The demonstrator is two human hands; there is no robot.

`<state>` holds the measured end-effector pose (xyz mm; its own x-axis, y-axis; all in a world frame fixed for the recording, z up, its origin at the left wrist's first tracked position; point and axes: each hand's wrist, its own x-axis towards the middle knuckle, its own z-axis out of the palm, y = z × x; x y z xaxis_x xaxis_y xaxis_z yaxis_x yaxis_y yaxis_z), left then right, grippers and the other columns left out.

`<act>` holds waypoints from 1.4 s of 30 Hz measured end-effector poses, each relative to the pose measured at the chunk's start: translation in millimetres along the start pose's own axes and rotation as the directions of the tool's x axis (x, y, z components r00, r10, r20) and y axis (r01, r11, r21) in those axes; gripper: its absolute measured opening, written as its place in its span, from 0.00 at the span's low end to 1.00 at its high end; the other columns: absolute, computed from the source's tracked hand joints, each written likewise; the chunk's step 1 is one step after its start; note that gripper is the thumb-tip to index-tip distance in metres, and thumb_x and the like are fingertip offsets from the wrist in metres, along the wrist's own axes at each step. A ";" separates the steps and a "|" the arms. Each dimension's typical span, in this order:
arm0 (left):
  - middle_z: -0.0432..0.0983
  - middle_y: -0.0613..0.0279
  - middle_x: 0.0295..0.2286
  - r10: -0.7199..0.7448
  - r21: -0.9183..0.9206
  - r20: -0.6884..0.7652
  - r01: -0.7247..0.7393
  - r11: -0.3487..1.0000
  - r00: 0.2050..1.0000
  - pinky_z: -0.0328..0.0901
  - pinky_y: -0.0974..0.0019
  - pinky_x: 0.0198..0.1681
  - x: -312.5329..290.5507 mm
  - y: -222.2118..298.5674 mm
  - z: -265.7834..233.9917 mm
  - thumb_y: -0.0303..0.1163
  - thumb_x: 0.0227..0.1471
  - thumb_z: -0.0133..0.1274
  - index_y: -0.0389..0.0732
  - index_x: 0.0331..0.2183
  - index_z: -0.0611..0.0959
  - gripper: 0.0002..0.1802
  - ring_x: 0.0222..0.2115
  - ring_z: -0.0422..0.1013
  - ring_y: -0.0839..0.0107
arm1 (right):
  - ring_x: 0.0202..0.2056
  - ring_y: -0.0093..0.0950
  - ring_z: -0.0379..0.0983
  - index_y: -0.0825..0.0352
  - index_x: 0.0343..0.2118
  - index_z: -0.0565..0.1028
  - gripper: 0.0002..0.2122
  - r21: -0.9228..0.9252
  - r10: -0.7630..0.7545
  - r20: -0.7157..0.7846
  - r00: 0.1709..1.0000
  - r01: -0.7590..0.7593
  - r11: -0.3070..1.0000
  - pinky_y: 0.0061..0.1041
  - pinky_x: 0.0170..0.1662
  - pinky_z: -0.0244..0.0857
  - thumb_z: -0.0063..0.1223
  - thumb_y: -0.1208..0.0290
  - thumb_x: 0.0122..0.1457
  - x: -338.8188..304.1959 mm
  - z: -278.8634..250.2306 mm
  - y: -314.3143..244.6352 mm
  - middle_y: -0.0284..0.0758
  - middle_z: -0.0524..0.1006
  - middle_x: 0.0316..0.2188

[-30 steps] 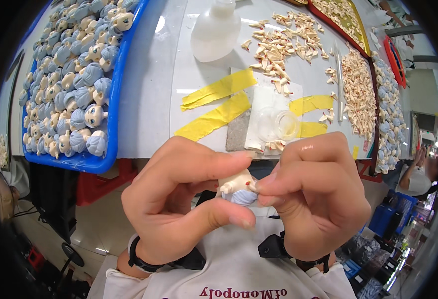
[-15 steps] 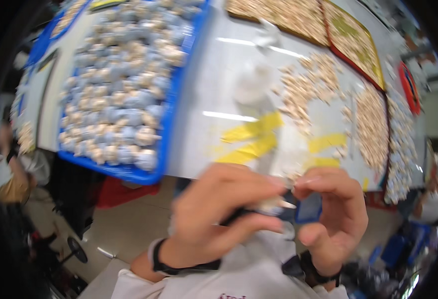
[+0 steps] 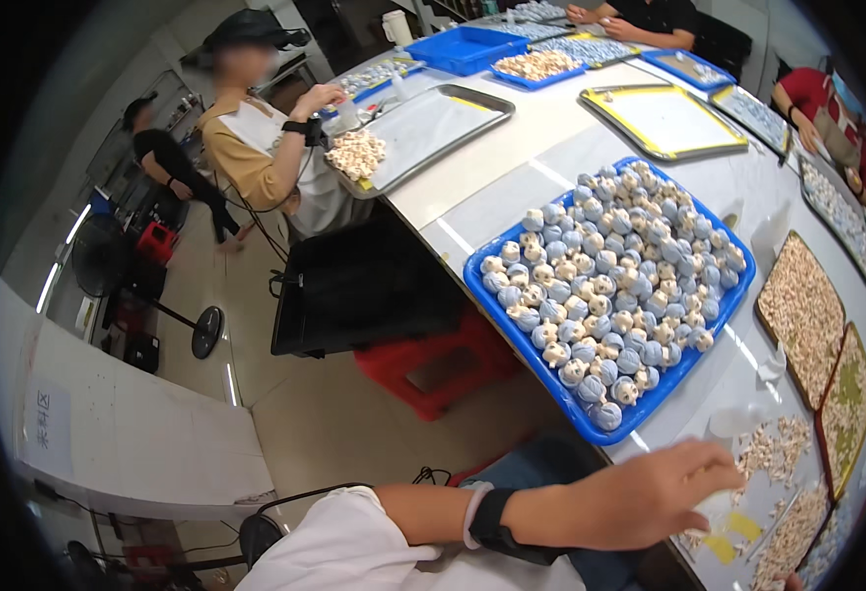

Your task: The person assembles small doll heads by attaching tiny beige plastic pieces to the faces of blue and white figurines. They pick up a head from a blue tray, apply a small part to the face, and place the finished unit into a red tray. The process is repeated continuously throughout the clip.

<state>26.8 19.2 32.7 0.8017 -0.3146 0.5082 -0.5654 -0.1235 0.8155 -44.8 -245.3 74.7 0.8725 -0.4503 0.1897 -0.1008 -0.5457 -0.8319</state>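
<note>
My left hand (image 3: 640,495) reaches over the near edge of the table, palm down. Its fingers are stretched out and the thumb stands apart, and I see nothing held in it. Just beyond its fingertips lie loose small cream pieces (image 3: 776,445) on the table. Of my right hand, only what seems to be a sliver of skin (image 3: 794,583) shows at the lower right edge; its fingers are hidden. Left of and beyond my left hand stands a blue tray (image 3: 556,387) full of small blue-and-cream figures (image 3: 618,286) like doll heads.
Dark-rimmed trays of cream pieces (image 3: 802,310) stand at the right. A yellow-edged tray (image 3: 665,118) lies farther back. Under the table are a red stool (image 3: 423,379) and a black bin (image 3: 364,295). A co-worker in tan and white (image 3: 246,148) works at the far left.
The view has swung left, bringing in more of the room. Before, my hands were close together with a small pale piece at the left fingers. Now they are apart and the left looks bare.
</note>
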 end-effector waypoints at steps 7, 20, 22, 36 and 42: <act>0.70 0.56 0.32 0.255 -0.056 0.023 -0.253 0.966 0.967 0.65 0.64 0.33 -2.2 25.8 32.1 0.34 0.43 0.56 0.39 0.37 0.75 0.17 0.31 0.68 0.61 | 0.36 0.29 0.67 0.71 0.40 0.65 0.14 0.363 0.000 0.216 0.976 -0.081 0.928 0.22 0.38 0.62 0.53 0.79 0.51 -34.6 36.6 -19.0 0.40 0.69 0.34; 0.67 0.54 0.38 0.147 -0.042 0.120 -0.143 0.989 0.982 0.65 0.66 0.39 -28.2 35.0 44.3 0.28 0.43 0.56 0.37 0.41 0.74 0.19 0.39 0.67 0.61 | 0.32 0.23 0.69 0.70 0.39 0.65 0.16 0.600 -0.114 0.338 0.934 -0.121 0.791 0.18 0.36 0.65 0.58 0.73 0.50 -61.1 41.1 -19.1 0.36 0.71 0.30; 0.67 0.54 0.38 0.146 -0.058 0.106 -0.140 0.988 0.984 0.65 0.66 0.40 -29.5 36.3 45.7 0.28 0.43 0.56 0.37 0.41 0.73 0.19 0.39 0.67 0.61 | 0.33 0.24 0.69 0.71 0.39 0.66 0.15 0.628 -0.123 0.383 0.916 -0.161 0.761 0.19 0.38 0.65 0.58 0.73 0.51 -62.5 37.3 -16.1 0.36 0.72 0.31; 0.70 0.56 0.33 0.063 -0.240 0.022 -0.056 0.969 0.998 0.65 0.66 0.36 -32.2 50.7 39.6 0.23 0.44 0.55 0.35 0.36 0.76 0.12 0.34 0.69 0.61 | 0.32 0.25 0.69 0.74 0.31 0.70 0.04 0.502 -0.244 0.300 0.922 0.065 0.863 0.19 0.38 0.64 0.50 0.84 0.52 -60.3 36.8 -23.8 0.40 0.70 0.34; 0.72 0.57 0.35 -0.176 -0.444 0.071 0.189 0.876 0.982 0.65 0.69 0.39 -32.8 57.3 38.4 0.25 0.48 0.53 0.36 0.37 0.76 0.12 0.36 0.70 0.63 | 0.34 0.27 0.68 0.74 0.31 0.70 0.05 0.582 -0.289 0.248 0.925 0.097 0.808 0.21 0.40 0.63 0.51 0.86 0.50 -57.0 45.2 -35.1 0.40 0.70 0.33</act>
<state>-39.2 -13.7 52.1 0.8729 -0.3537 0.3362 -0.2580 0.2502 0.9332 -69.4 -168.4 69.5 0.9543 -0.0835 0.2871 0.2814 -0.0736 -0.9568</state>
